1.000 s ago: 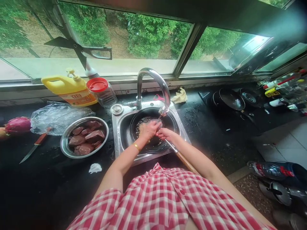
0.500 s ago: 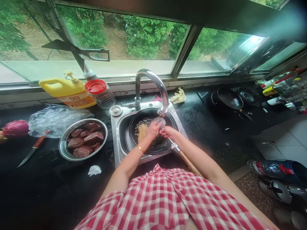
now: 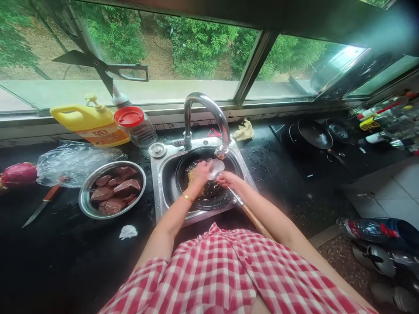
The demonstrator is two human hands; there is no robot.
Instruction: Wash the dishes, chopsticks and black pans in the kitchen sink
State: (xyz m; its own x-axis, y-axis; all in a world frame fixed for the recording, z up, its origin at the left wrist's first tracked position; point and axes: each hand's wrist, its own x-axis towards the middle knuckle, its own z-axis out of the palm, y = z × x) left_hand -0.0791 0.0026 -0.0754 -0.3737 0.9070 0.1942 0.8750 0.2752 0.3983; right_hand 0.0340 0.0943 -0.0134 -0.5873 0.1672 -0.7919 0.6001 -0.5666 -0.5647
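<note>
Ladle (image 3: 241, 203), wooden-handled, its bowl below the faucet (image 3: 224, 124), over a black pan (image 3: 212, 205) inside the sink (image 3: 157, 196). Our right hand (image 3: 228, 179) is closed round its shaft; our left hand (image 3: 200, 172) meets the bowl's edge, its grip unclear to us. Near the counter's (image 3: 72, 266) back edge, left of the sink, a yellow jug (image 3: 70, 117) bears a label (image 3: 100, 132) reading 立白.

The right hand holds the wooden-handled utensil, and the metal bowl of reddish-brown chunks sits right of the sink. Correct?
Not quite: the head view shows the metal bowl of reddish-brown chunks left of the sink. The right hand does hold the wooden-handled utensil.
</note>
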